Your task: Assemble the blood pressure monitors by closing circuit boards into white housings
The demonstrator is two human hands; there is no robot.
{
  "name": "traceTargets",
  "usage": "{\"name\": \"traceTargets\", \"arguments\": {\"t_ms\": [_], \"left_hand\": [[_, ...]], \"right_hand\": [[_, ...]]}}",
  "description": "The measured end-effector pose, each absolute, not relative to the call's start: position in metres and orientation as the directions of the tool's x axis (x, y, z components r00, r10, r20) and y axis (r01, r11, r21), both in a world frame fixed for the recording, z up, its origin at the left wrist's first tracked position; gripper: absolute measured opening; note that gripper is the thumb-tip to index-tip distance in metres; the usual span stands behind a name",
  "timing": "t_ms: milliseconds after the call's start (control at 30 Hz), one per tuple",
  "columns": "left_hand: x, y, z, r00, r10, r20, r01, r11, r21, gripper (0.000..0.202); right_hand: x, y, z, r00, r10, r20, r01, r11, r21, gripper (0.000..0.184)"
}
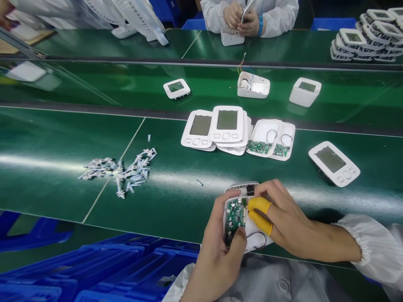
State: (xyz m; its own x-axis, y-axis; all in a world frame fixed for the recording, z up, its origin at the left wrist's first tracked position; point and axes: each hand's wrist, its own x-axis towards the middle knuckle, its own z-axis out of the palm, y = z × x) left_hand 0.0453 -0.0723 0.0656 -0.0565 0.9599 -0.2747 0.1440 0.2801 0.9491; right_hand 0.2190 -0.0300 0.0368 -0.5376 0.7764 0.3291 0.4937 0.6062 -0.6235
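Observation:
My left hand grips the left side of a white device cover with a green circuit board, its thumb lying on the board's lower edge. Yellow finger cots are on two fingers of my right hand. Those fingers press at the board's right edge, by its white connectors; whether they pinch a wire is hidden. Behind the cover sits a white device housing with a black part in it, touched by my right fingers. A dark wire curves across the cover's lower right.
Stacked white display covers and two wired covers lie ahead. One display cover is at right, small pale plastic parts at left. Beyond, a conveyor carries device parts; a co-worker's hands hold a unit. Blue crates stand below.

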Motion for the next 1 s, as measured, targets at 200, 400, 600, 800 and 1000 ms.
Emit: {"name": "traceTargets", "arguments": {"t_ms": [200, 400, 600, 800, 1000], "left_hand": [[0.043, -0.074, 0.063, -0.048, 0.979, -0.198, 0.326, 0.203, 0.923, 0.037], [0.036, -0.067, 0.060, 0.106, 0.964, -0.245, 0.387, 0.187, 0.903, 0.024], [0.022, -0.062, 0.058, 0.263, 0.917, -0.299, 0.413, 0.173, 0.894, 0.029], [0.021, -0.063, 0.065, 0.251, 0.913, -0.322, 0.449, 0.185, 0.874, 0.028], [0.029, -0.063, 0.068, 0.201, 0.928, -0.312, 0.486, 0.182, 0.855, 0.029]], "right_hand": [[0.218, -0.030, 0.039, -0.595, 0.680, 0.429, 0.470, 0.727, -0.501, 0.018], [0.218, -0.031, 0.040, -0.585, 0.677, 0.447, 0.480, 0.733, -0.482, 0.013], [0.220, -0.034, 0.037, -0.609, 0.663, 0.435, 0.462, 0.743, -0.485, 0.014], [0.222, -0.032, 0.039, -0.612, 0.629, 0.479, 0.441, 0.775, -0.453, 0.012], [0.220, -0.038, 0.037, -0.520, 0.711, 0.473, 0.426, 0.696, -0.578, 0.013]]}}
